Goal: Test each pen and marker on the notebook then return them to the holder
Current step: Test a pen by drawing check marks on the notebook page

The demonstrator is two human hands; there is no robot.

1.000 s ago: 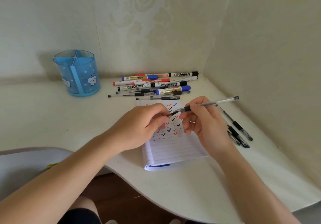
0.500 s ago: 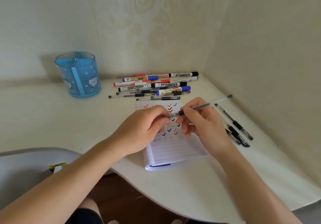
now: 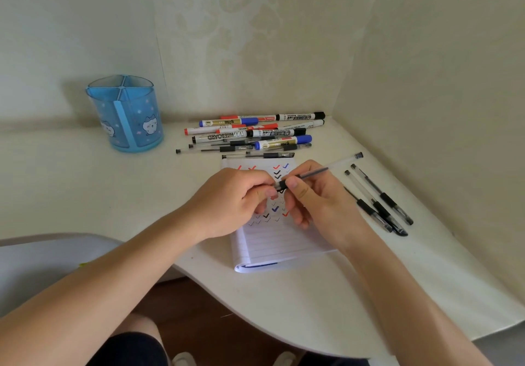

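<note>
Bare forearms [image 3: 113, 280]; dark shorts [image 3: 127, 350] below.

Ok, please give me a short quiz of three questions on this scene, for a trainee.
1. True or false: the blue holder lies on its side.
2. The left hand and the right hand both grip: A the clear pen, B a red marker, C a ruler.
3. How many pens lie alone on the table, right of the notebook?
Key: 1 false; 2 A; 3 three.
</note>
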